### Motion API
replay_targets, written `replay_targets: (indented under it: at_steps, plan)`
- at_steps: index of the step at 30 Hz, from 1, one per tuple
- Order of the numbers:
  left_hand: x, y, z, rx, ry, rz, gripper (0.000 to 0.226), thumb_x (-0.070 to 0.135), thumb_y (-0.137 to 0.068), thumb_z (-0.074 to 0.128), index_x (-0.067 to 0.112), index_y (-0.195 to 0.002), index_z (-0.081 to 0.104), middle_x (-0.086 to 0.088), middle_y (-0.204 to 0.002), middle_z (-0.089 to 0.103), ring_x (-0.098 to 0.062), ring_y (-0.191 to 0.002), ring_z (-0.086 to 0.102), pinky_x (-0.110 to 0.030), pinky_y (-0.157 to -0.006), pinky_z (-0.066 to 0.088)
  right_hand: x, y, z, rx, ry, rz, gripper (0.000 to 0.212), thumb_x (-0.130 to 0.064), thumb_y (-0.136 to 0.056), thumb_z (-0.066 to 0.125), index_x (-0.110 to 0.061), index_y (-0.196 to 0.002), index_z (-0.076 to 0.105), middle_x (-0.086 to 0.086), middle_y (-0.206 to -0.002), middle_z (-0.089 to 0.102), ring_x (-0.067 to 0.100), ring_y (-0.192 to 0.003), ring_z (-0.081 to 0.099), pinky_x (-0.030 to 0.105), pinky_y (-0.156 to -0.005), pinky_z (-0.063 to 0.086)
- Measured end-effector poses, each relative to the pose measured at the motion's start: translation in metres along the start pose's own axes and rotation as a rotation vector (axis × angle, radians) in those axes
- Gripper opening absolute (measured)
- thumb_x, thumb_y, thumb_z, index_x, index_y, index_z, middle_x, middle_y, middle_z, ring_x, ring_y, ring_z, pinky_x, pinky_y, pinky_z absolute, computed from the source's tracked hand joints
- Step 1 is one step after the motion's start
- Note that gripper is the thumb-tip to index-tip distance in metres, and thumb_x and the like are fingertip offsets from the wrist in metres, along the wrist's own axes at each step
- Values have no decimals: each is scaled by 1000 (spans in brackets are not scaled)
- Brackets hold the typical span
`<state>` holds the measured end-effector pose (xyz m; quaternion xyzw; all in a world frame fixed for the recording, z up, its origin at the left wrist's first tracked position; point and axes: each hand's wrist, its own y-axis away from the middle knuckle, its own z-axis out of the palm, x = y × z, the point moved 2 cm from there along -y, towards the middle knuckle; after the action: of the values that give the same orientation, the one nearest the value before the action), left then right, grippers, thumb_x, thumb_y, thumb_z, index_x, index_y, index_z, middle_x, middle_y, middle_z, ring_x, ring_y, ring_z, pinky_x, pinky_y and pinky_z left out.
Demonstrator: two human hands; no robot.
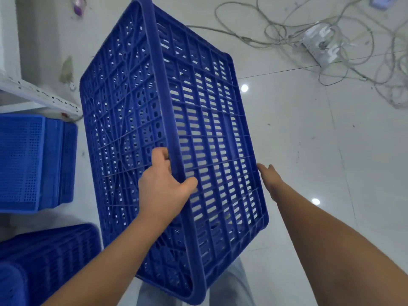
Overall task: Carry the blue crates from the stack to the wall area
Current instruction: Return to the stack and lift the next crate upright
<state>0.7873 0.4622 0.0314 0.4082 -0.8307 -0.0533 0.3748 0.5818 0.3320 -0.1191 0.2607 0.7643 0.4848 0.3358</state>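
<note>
Overhead, one blue crate [154,120] — left hand [163,184] gripping its rim, right hand [270,180] flat alongside.

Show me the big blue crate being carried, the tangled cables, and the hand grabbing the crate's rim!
big blue crate [136,102], head view, on its latticed bottom panel.
tangled cables [357,69], head view, on a loop lying on the floor.
left hand [164,184], head view, on the back of the hand.
</note>
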Motion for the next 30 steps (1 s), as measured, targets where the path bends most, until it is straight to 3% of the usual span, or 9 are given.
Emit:
replay_targets:
  at_steps: [2, 3, 5, 9, 15, 20, 23, 26, 30]
  plan:
    - [-12, 1, -11, 14, 32, 6, 46, 17, -74, 73, 20, -103, 38, 2, -59, 45, -15, -48, 38, -24, -47, 29, -2, -3, 13, -80, -109, 0, 62, -52, -94, 41, -15, -143, 37, 7, -142, 50, 26, -121, 54, 35, -89, 44]
    - [-18, 2, -17, 22, 50, 1, 47, 18, -72, 73, 20, -104, 39, -3, -61, 50, -16, -49, 39, -25, -47, 31, -5, 1, 19, -114, -155, -1, 50, -52, -94, 42, -15, -126, 53, 5, -124, 62, 21, -104, 62, 31, -78, 46]
    - [-32, 4, -31, 58, 68, -16, 47, 27, -67, 68, 21, -105, 41, -9, -68, 59, -19, -50, 43, -29, -48, 37, -7, 5, 27, -150, -250, 7, 38, -52, -92, 47, -19, -101, 62, 4, -102, 69, 19, -86, 65, 32, -66, 48]
    - [-59, 3, -58, 206, 73, -48, 41, 26, -66, 57, 18, -104, 44, -8, -76, 67, -30, -58, 57, -41, -55, 48, -18, 20, 34, -166, -341, -21, 38, -48, -85, 60, -14, -100, 68, 10, -101, 73, 32, -95, 69, 50, -90, 54]
    - [-88, -17, -74, 281, 105, -166, 29, 10, -80, 62, 14, -105, 48, 9, -73, 57, -19, -62, 54, -33, -58, 43, -58, 49, 28, -101, -272, -211, 17, -27, -88, 65, -11, -92, 65, 10, -93, 71, 29, -82, 68, 44, -81, 57]
    - [-129, -33, -60, 100, 280, -321, 41, 3, -85, 59, 14, -123, 49, 2, -77, 54, -19, -71, 55, -22, -58, 44, -69, 56, 34, -16, -196, -267, 34, -32, -87, 65, -6, -109, 63, 8, -102, 70, 29, -92, 66, 44, -88, 54]
    - [-142, -36, -47, -31, 374, -246, 42, 1, -86, 54, 21, -123, 52, 2, -94, 62, -18, -86, 60, -25, -79, 52, -61, 59, 34, 21, -129, -320, 24, -27, -96, 54, -9, -109, 61, 3, -91, 67, 23, -82, 63, 39, -83, 51]
    - [-144, -44, -44, -62, 344, -183, 41, -4, -89, 47, 25, -117, 52, 4, -101, 62, -7, -85, 59, -13, -72, 46, -53, 61, 30, 22, -130, -313, 24, -27, -98, 50, -12, -114, 59, 4, -101, 66, 25, -90, 63, 39, -88, 51]
    - [-144, -48, -48, -83, 288, -159, 36, -4, -89, 47, 25, -110, 52, 8, -86, 56, -4, -73, 53, -3, -58, 42, -49, 67, 33, 33, -169, -304, 15, -25, -98, 48, -16, -96, 59, -1, -87, 66, 16, -75, 61, 29, -68, 51]
